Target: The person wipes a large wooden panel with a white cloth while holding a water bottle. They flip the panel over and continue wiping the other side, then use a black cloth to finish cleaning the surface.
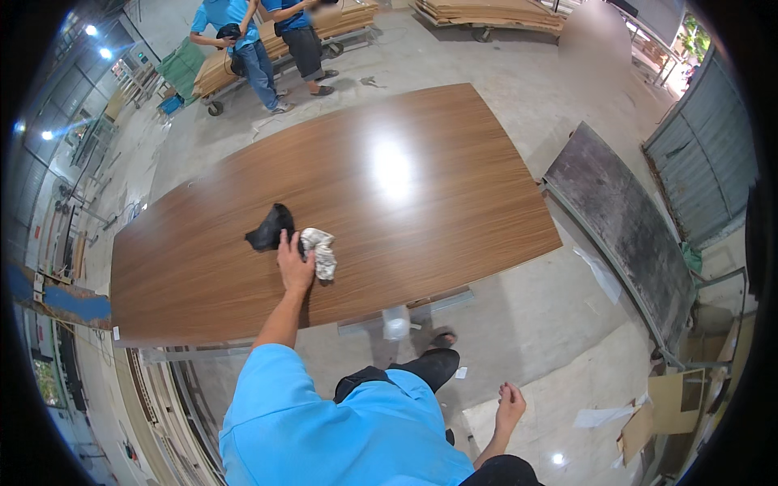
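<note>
A large brown wood-grain panel [356, 162] lies flat in front of me. My left hand [296, 266] reaches onto its near left part, fingers spread, between a crumpled black cloth [272, 228] and a white, stained rag [320, 253]. The fingertips are at the black cloth's edge, and the rag lies right beside the thumb side. Whether the fingers press on either one is hard to make out. Away from the panel, my right hand [510, 405] hangs low at my right side with its fingers loosely curled and nothing visible in them.
A dark, worn table [620, 227] stands to the right. Beneath the panel's near edge is a whitish container [395, 324]. Cardboard [677, 401] lies at the lower right. Two people in blue shirts stand at the far left by a cart of stacked boards [215, 74].
</note>
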A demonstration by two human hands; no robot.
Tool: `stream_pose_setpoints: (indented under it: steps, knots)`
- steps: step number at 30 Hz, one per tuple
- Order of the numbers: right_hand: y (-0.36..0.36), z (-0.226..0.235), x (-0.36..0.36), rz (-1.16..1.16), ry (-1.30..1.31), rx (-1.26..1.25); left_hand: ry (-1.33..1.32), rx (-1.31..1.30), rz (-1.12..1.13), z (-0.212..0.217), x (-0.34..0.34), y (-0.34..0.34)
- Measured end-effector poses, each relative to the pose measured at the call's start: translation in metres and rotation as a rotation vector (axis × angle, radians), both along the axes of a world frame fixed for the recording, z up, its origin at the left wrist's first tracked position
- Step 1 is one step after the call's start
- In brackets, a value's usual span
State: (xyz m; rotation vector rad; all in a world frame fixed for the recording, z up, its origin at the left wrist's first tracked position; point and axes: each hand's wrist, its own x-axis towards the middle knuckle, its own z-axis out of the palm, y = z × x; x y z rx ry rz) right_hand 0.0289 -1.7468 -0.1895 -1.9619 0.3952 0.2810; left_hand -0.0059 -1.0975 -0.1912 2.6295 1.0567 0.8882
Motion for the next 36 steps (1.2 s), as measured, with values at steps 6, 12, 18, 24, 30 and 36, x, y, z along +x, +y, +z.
stream_pose_setpoints:
  steps: [6,12,18,24,30,36]
  knots:
    - [-0.044,0.022,0.124,0.312,-0.08,-0.08,0.117,-0.039,0.575,-0.017,0.028,-0.003]
    - [-0.126,0.058,0.263,0.451,-0.136,-0.281,0.262,-0.048,0.467,-0.023,0.19,-0.134]
    - [-0.179,0.084,0.403,0.387,-0.193,-0.236,0.154,-0.26,-0.231,0.009,0.389,-0.354]
    - [-0.224,0.033,0.573,0.384,0.035,-0.197,0.015,-0.145,-0.099,0.0,0.545,-0.349]
    - [-0.357,-0.081,0.657,0.498,0.221,-0.081,0.076,-0.127,0.351,-0.01,0.603,-0.263]
    - [-0.357,-0.136,0.782,0.464,0.623,-0.071,0.078,-0.148,0.665,-0.006,0.548,-0.308]
